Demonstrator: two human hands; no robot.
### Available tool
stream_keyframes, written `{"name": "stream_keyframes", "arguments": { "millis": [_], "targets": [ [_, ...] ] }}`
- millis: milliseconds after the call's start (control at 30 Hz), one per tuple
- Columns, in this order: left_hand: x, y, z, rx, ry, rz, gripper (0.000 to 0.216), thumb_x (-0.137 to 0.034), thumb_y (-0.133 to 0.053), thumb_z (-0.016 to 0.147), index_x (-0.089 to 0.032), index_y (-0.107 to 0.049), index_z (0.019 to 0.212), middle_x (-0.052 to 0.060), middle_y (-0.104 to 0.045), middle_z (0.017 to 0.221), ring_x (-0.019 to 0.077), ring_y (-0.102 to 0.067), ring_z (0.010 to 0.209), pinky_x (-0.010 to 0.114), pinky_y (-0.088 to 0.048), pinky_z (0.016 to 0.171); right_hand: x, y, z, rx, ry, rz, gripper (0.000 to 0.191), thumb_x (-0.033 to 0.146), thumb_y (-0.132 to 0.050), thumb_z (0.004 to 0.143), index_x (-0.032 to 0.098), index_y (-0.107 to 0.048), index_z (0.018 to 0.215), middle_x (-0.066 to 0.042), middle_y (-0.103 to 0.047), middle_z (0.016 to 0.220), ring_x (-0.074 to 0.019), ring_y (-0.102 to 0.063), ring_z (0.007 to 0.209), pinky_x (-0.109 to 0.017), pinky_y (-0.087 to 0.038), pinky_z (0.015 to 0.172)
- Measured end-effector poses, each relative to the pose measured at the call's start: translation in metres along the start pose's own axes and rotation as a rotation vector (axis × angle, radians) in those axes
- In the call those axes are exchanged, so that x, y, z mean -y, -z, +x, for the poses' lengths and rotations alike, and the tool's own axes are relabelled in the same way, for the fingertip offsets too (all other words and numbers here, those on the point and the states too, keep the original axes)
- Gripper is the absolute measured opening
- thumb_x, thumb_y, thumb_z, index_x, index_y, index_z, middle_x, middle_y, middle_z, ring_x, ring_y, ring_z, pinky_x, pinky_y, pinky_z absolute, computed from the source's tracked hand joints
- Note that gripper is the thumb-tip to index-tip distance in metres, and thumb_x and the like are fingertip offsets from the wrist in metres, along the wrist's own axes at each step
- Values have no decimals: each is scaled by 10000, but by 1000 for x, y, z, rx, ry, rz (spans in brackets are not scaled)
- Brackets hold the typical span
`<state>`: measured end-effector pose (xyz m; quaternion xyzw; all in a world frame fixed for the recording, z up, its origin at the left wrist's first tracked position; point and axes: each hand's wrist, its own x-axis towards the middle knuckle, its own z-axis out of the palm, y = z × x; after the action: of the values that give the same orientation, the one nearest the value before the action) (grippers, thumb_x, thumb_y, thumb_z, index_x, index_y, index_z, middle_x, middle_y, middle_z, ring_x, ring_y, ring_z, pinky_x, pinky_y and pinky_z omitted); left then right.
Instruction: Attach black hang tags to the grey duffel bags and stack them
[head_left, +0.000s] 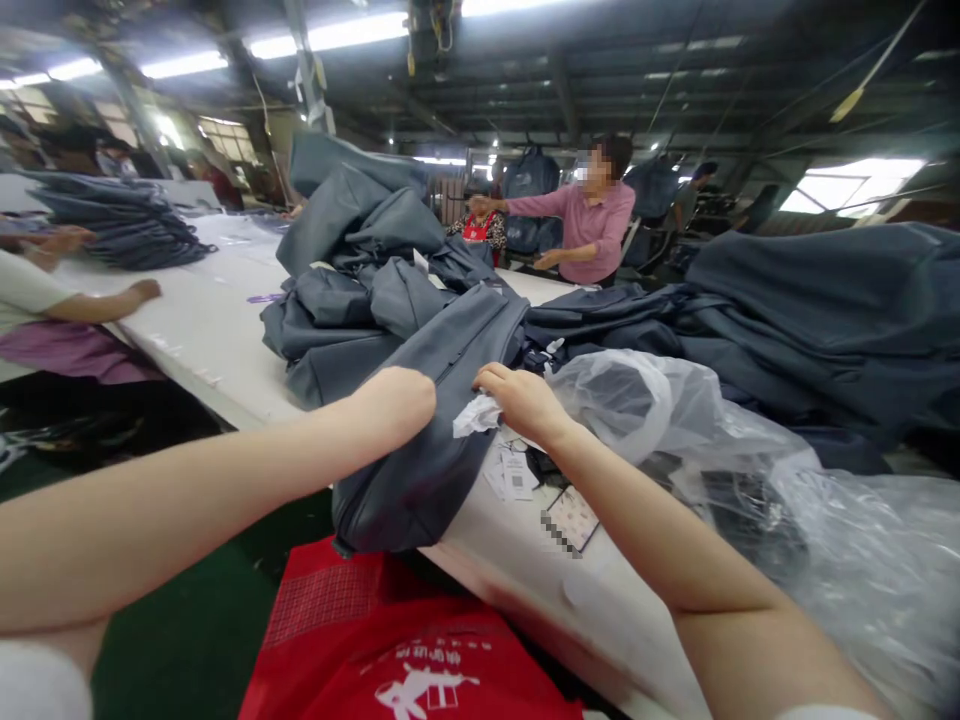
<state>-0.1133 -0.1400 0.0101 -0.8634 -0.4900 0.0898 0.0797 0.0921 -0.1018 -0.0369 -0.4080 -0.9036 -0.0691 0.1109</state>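
A dark grey zippered bag (431, 460) lies aslant over the table's near edge, in front of me. My left hand (401, 400) is closed at its left side, knuckles rounded and fingers curled out of sight against the fabric. At the bag's right edge, my right hand (521, 400) is closed around a crumpled white paper (478, 414). Below that hand, white printed tags (514, 475) and a small patterned card (571, 518) rest on the table. A red apron (405, 640) with white print shows under the bag.
Grey bags (360, 240) are heaped beyond my hands, and more grey fabric (825, 300) piles up on the right. Clear plastic (750, 470) spreads beside my right forearm. A folded stack (127, 220) stands at far left near a co-worker's arm (112, 300). Another person (600, 220) reaches across the back.
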Motion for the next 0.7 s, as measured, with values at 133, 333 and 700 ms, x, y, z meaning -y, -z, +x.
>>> {"name": "stream_keyframes", "arguments": {
  "millis": [133,333,700],
  "targets": [
    [-18,-49,-109,147,-18,174,327,7,-423,775,-130,-712,842,134,-667,799,254,-649,675,338,-465,534,-1,-8,-4,24,15,31,384,18,-546,772,186,-597,1113,-63,-600,1171,-169,-621,926,-248,-425,796],
    [-18,-97,-182,-36,36,-90,251,-193,-586,787,-255,-711,996,100,-722,931,245,-682,793,328,-529,647,9,31,-10,139,75,97,215,79,-598,736,167,-650,926,-69,-638,996,-170,-622,819,-253,-434,734],
    [62,-104,-43,-421,811,-1196,439,-607,-645,680,-201,-676,845,102,-715,822,332,-658,910,415,-503,824,90,0,29,537,357,73,198,174,-514,847,119,-702,875,-147,-728,911,-244,-689,826,-309,-479,680]
  ]
}}
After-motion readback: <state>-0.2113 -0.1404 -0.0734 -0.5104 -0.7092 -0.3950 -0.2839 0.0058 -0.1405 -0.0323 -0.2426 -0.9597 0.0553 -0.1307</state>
